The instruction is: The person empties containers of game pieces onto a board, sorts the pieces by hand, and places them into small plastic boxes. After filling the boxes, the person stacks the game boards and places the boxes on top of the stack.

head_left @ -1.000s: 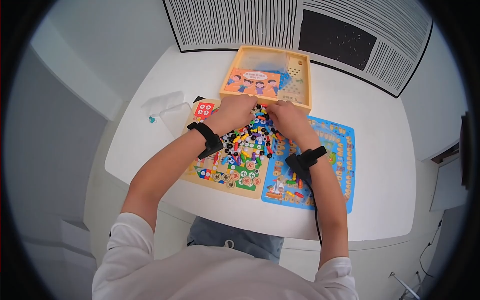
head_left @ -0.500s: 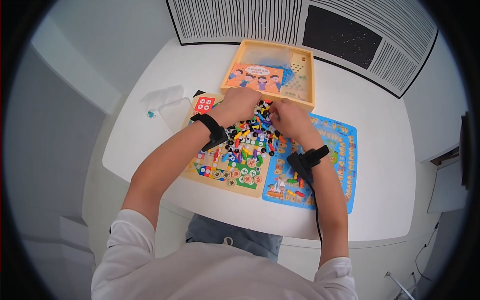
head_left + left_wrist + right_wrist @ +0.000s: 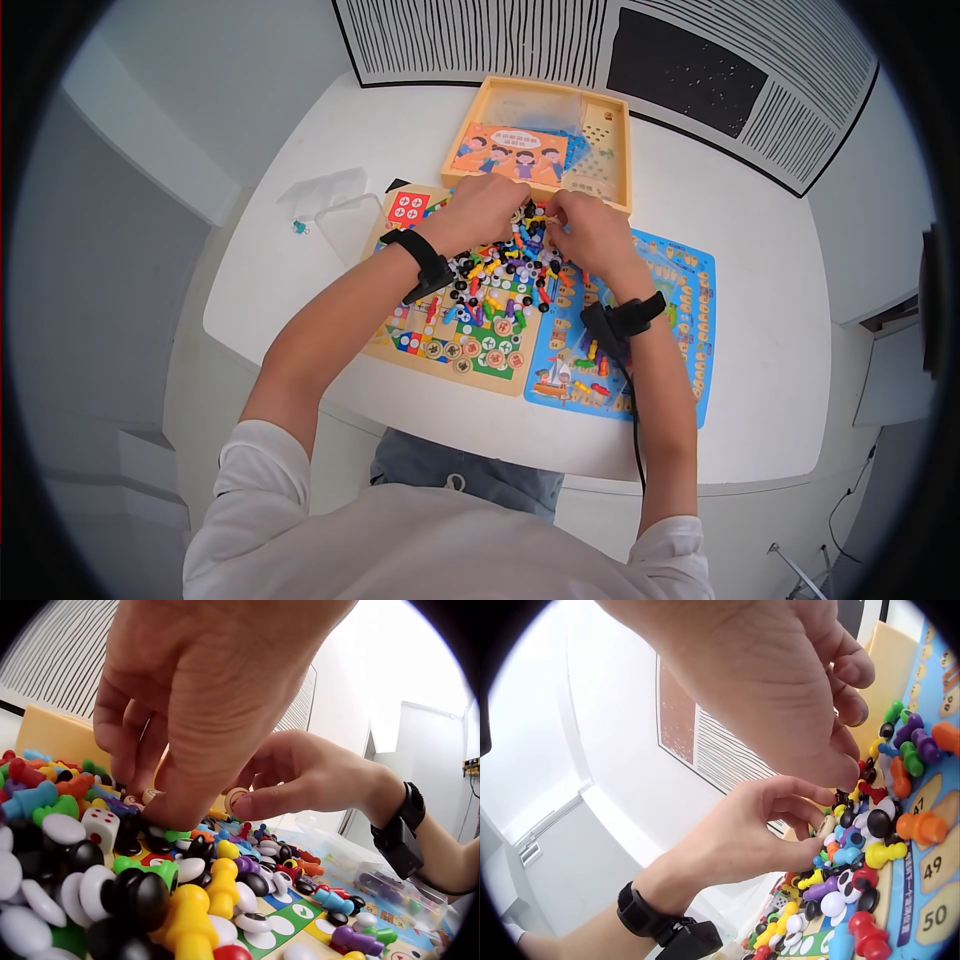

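My left hand [image 3: 485, 212] reaches down into a heap of small coloured pegs and black and white pieces [image 3: 490, 270] on a game board [image 3: 480, 382]. Its thumb and fingers pinch a round wooden disc [image 3: 825, 826], seen in the right wrist view. Beside it, near the wooden box, my right hand [image 3: 595, 235] has its fingers curled. Between that thumb and fingers is another wooden disc [image 3: 235, 801], visible in the left wrist view. A white die [image 3: 99, 829] lies among the pegs close to the left hand. Several wooden discs [image 3: 462, 366] rest on the board's near part.
Beyond the hands stands a wooden box [image 3: 625, 150] with an orange booklet [image 3: 510, 155] inside. A blue numbered board [image 3: 690, 300] lies at right, with a clear container of pegs [image 3: 382, 892] on it. Clear plastic boxes [image 3: 350, 235] sit at left.
The right hand has shifted slightly away from me, toward the box's near edge. The left hand stays over the far part of the heap. The head view has tilted a little.
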Available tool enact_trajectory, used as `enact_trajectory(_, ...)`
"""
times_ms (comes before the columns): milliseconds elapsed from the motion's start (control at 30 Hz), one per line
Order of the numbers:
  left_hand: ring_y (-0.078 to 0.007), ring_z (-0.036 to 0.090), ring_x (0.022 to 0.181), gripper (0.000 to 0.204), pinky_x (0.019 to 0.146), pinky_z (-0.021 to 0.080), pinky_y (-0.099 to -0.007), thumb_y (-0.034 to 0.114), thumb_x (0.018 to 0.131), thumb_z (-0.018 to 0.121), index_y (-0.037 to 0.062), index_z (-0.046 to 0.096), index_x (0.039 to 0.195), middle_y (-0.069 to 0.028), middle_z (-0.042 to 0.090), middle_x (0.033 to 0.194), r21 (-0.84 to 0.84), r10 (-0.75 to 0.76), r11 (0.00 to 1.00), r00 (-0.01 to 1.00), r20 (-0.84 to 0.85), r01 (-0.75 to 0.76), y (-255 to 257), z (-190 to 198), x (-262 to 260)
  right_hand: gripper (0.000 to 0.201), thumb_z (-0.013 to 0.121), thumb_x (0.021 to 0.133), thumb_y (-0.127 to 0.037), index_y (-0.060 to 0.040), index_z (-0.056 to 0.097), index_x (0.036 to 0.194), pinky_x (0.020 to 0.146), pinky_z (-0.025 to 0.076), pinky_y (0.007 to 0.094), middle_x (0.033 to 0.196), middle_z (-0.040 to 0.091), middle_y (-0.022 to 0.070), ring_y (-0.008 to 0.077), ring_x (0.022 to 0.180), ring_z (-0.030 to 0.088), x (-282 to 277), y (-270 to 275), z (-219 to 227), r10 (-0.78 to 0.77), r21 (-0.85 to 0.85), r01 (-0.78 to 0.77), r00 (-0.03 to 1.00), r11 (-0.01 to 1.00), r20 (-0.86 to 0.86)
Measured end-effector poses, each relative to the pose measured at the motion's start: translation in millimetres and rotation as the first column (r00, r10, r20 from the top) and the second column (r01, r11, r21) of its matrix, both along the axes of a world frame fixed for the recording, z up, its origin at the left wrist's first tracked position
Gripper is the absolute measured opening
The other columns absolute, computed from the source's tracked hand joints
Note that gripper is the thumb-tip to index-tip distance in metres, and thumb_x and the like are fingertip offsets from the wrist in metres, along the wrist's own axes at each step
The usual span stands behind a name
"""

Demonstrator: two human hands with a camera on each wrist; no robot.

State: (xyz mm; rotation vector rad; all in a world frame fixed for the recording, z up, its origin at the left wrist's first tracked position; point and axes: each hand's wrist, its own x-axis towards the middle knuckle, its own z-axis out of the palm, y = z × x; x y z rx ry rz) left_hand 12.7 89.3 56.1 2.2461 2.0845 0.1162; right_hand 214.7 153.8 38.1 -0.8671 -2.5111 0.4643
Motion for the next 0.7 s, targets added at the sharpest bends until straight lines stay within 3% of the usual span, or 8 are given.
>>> enact_trajectory(333,-0.0385,0.072,0.101,0.038,0.084,0.057,-0.0471,0.009,0.071,0.079,0.0018,0.073,0.108,-0.0181,0.075,0.101,-0.104,-0.056,0.992,0.993,0.105,0.066,6,1,-3,0.015,0.069,0.089,-0.017,-0.0087,0.072,0.101,0.08,0.058,0.049,0.097,0.076,0.0147,0.0363,0.093,0.073,-1,-1,1,0.023,0.0,-0.023,0.999,1.0,0.047)
enact_trajectory(567,-0.0411,0.074,0.097,0.036,0.081,0.059,-0.0483,0.01,0.069,0.085,-0.0017,0.074,0.102,-0.0229,0.075,0.099,-0.144,-0.132,0.98,0.989,0.061,0.139,11,2,-8,0.015,0.069,0.089,-0.018,-0.0088,0.073,0.101,0.08,0.058,0.049,0.096,0.076,0.0149,0.0364,0.092,0.073,-1,-2,3,0.034,0.02,-0.035,0.999,0.999,0.039)
enact_trajectory(633,-0.043,0.07,0.087,0.026,0.076,0.055,-0.0494,0.007,0.069,0.077,-0.0019,0.071,0.093,-0.0217,0.071,0.084,-0.127,-0.202,0.97,0.978,0.06,0.208,11,5,-10,0.015,0.069,0.09,-0.018,-0.0087,0.073,0.1,0.08,0.058,0.0489,0.097,0.076,0.015,0.0364,0.092,0.073,-1,-3,4,0.037,0.017,-0.038,0.998,0.999,0.044)
enact_trajectory(700,-0.0428,0.07,0.086,0.025,0.075,0.055,-0.05,0.007,0.069,0.077,-0.0018,0.071,0.091,-0.0216,0.07,0.083,-0.17,-0.2,0.964,0.979,0.032,0.203,15,10,-9,0.014,0.068,0.091,-0.018,-0.0084,0.073,0.1,0.08,0.058,0.0489,0.097,0.076,0.0154,0.0367,0.093,0.073,0,-4,6,0.039,0.016,-0.04,0.998,0.999,0.041)
